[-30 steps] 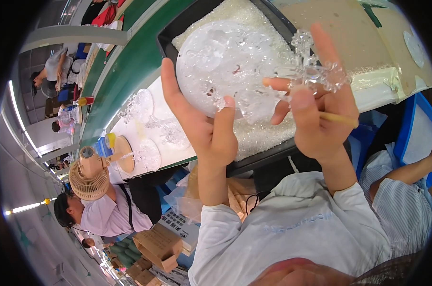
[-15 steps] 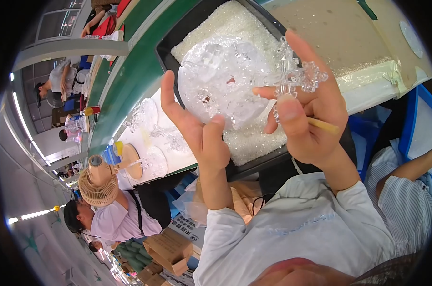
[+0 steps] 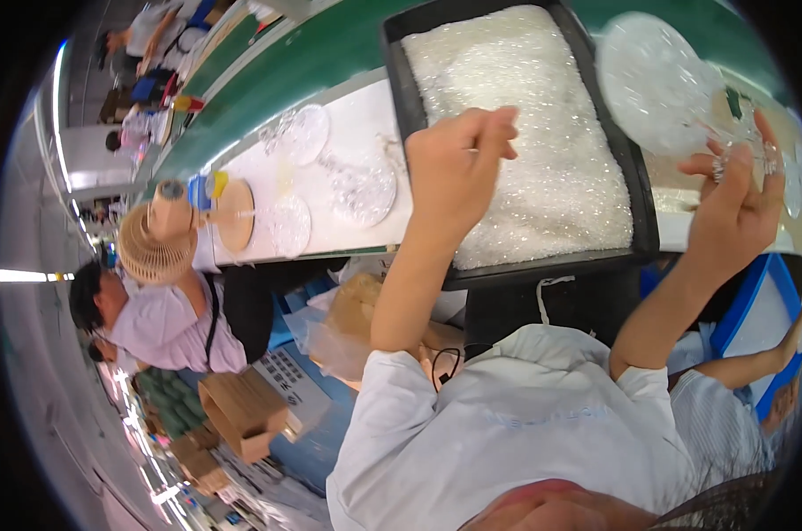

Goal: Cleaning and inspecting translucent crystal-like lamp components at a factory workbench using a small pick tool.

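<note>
My right hand (image 3: 739,190) is closed on the clear beaded stem of a crystal ornament at the far right. The ornament's round clear disc (image 3: 650,84) hangs beyond the tray's right rim, tilted and smeared by motion. My left hand (image 3: 458,168) is over the left part of a black tray (image 3: 635,190), back of the hand up, fingers curled together. Whatever its fingers hold, if anything, is hidden. The tray is heaped with small clear beads (image 3: 533,133).
Several clear ornaments on round discs (image 3: 365,190) lie on the white tabletop left of the tray. A beige fan (image 3: 157,243) stands near a seated co-worker (image 3: 162,323). A blue bin (image 3: 746,314) is at right, beside another person's arm (image 3: 755,363). Below left is an open cardboard box (image 3: 241,411).
My right hand has carried the ornament from above the beads to the right, past the tray. My left hand, open beside the disc before, has curled its fingers. The view has shifted.
</note>
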Tool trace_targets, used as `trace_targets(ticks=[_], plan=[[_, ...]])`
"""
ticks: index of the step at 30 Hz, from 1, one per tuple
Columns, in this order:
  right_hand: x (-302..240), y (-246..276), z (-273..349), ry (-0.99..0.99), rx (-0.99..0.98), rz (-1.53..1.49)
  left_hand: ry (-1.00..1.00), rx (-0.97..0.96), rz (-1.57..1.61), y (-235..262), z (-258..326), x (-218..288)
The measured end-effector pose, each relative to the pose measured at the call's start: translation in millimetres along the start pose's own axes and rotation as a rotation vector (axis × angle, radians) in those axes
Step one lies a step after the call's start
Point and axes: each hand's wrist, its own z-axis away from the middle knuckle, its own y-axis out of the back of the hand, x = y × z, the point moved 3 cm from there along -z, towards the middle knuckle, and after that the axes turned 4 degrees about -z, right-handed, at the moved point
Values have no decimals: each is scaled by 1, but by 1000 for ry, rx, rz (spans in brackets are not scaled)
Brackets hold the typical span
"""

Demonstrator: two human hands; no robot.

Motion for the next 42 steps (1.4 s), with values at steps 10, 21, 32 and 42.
trace_targets(ticks=[10, 21, 32, 42], plan=[[128, 48, -75, -204, -216, 934, -225, 436, -387, 94, 27, 5], [5, 12, -5, 119, -106, 665, 64, 333, -1038, 120, 64, -99], [-58, -73, 57, 39, -784, -160, -427, 608, -1150, 105, 60, 22], [16, -73, 27, -186, -454, -274, -1042, 511, -933, -1, 41, 64]])
